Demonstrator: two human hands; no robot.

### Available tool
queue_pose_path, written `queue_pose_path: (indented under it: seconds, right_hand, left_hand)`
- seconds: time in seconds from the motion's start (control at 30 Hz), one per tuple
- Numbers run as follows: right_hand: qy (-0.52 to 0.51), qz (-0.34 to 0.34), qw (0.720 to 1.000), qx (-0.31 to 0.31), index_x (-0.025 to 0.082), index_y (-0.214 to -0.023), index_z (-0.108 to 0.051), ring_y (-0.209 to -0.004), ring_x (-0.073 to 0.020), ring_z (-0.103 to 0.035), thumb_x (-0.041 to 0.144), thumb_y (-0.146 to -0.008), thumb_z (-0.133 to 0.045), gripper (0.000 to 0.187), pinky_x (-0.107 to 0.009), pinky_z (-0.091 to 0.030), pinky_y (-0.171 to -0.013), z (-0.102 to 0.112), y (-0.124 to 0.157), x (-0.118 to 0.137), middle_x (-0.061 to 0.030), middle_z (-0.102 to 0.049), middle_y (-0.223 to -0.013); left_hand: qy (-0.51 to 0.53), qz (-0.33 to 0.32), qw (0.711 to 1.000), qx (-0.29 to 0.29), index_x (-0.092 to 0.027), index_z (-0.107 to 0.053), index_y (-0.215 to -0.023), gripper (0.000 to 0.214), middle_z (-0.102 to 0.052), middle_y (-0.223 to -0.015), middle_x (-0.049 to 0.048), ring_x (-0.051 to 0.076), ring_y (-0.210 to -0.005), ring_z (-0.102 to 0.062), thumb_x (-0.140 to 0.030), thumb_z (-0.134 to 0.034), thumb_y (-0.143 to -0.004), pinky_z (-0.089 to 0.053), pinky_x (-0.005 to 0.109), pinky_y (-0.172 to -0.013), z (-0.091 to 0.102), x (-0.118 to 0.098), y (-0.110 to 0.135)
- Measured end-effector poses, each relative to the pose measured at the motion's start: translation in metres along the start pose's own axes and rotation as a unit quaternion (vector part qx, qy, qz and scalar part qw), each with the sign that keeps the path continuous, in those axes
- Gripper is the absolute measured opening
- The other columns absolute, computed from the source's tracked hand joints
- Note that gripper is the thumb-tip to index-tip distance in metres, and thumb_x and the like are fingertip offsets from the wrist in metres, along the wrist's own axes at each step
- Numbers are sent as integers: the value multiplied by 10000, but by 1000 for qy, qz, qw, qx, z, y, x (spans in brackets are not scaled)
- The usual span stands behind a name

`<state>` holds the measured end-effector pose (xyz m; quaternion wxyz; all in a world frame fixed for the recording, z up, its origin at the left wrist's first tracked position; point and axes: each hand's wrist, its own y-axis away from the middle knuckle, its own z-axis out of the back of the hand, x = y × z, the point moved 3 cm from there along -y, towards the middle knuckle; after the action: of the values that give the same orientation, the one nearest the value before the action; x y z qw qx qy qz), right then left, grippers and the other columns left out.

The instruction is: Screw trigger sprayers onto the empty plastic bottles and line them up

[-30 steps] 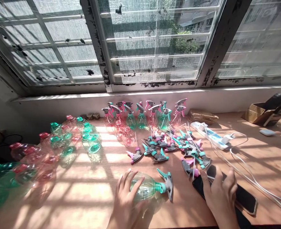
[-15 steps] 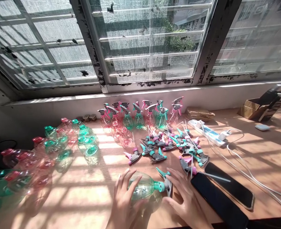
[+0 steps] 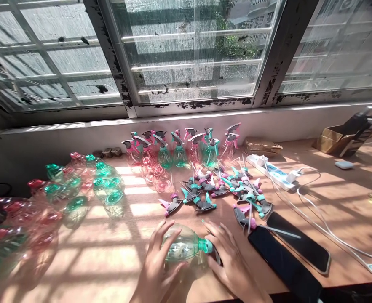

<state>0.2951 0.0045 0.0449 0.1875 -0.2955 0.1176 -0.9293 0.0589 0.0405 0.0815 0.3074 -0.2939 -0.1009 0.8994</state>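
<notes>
Green-tinted clear plastic filled the left hand (image 3: 159,265): its spread fingers were curled over a spray bottle (image 3: 182,246) in a firm grasp, the bottle lying on its side on the wooden table (image 3: 87,269). The bottle's teal neck collar (image 3: 205,246) pointed toward the right hand (image 3: 233,265), which was at the neck with its fingers spread. Only a sliver of grey sprayer head (image 3: 217,256) showed there, and that hand hid too much to tell whether it gripped the head or had let go. The handling in progress centred on that neck, where bottle and sprayer met.

Just beyond the right hand lay two black smartphones (image 3: 283,263), with a thin white dip tube (image 3: 283,232) across the nearer one. Ahead of both hands, loose trigger sprayers (image 3: 204,189) in teal, pink and grey lay heaped together. Left of the left hand, pink and green bottles (image 3: 108,189) lay clustered, with no sprayers visible on them.

Farther ahead stood a row of upright assembled spray bottles (image 3: 179,155) against the wall — and beyond the right hand's side, a white power strip (image 3: 269,170) and a cardboard box (image 3: 340,141) sat below the paint-chipped window (image 3: 192,54).
</notes>
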Motion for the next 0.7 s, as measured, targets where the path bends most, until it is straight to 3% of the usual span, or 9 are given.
queue_pose_path:
  seconds: [0.1, 0.17, 0.23, 0.33, 0.47, 0.53, 0.6, 0.7]
  right_hand:
    - [-22, 41, 999, -26, 206, -1385, -464, -1355, -313, -555, 89, -906, -558, 502, -623, -344, -1218, 5, 2, 5, -133, -662, -1362]
    - [-55, 54, 995, -60, 205, -1339, -498, -1185, -293, -662, 83, -888, -573, 472, -572, -424, -1173, 9, 5, 7, -105, -724, -1157]
    - [-92, 43, 991, -92, 222, -1326, -531, -1088, -295, -695, 108, -878, -592, 466, -504, -534, -1064, 12, 7, 9, -94, -735, -1086]
    - [-198, -43, 974, -98, 260, -1302, -602, -1016, -287, -729, 152, -872, -604, 443, -385, -617, -879, 12, 7, 9, -82, -758, -1101]
    - [-382, -208, 896, -90, 226, -1086, -712, -883, -268, -747, 308, -847, -698, 253, -314, -606, -735, 7, 5, 7, -55, -790, -967]
    - [-425, -235, 870, -83, 202, -1025, -727, -847, -258, -721, 380, -809, -763, 282, -302, -578, -705, 4, 3, 5, -48, -775, -903]
    - [-440, -239, 862, -80, 194, -974, -736, -780, -224, -684, 404, -776, -808, 297, -278, -543, -668, 0, 3, 3, -22, -742, -827]
    - [-455, -250, 849, -96, 198, -921, -733, -694, -186, -642, 423, -762, -824, 290, -258, -520, -626, -10, 8, 1, 7, -701, -750]
  left_hand:
    - [19, 20, 1000, -11, -320, -438, -1477, 552, -430, -1557, 141, 397, -1458, -424, -329, -638, -962, -475, 603, -1123, -3, 3, 7]
    - [25, 26, 999, -21, -322, -445, -1474, 537, -431, -1558, 141, 393, -1445, -445, -367, -626, -970, -477, 600, -1124, -4, 4, 9]
    - [23, 16, 999, -25, -321, -453, -1478, 543, -440, -1556, 143, 394, -1433, -461, -390, -625, -968, -490, 592, -1114, -4, 3, 8]
    - [14, -6, 1000, -6, -317, -441, -1500, 586, -453, -1549, 146, 385, -1424, -472, -363, -652, -956, -512, 551, -1104, 0, -1, 1]
    - [7, -39, 999, 20, -295, -376, -1533, 628, -424, -1556, 149, 367, -1443, -437, -338, -641, -966, -510, 513, -1114, 7, -6, -10]
    - [-5, -51, 998, 33, -298, -356, -1539, 643, -412, -1560, 143, 361, -1453, -415, -330, -645, -965, -495, 509, -1128, 7, -5, -12]
    - [-19, -68, 997, 32, -305, -347, -1548, 662, -418, -1563, 138, 363, -1450, -411, -342, -652, -961, -488, 517, -1130, 3, -4, -10]
    - [-32, -65, 997, -16, -283, -262, -1600, 771, -446, -1563, 157, 391, -1437, -431, -430, -646, -948, -510, 552, -1106, -7, 0, 3]
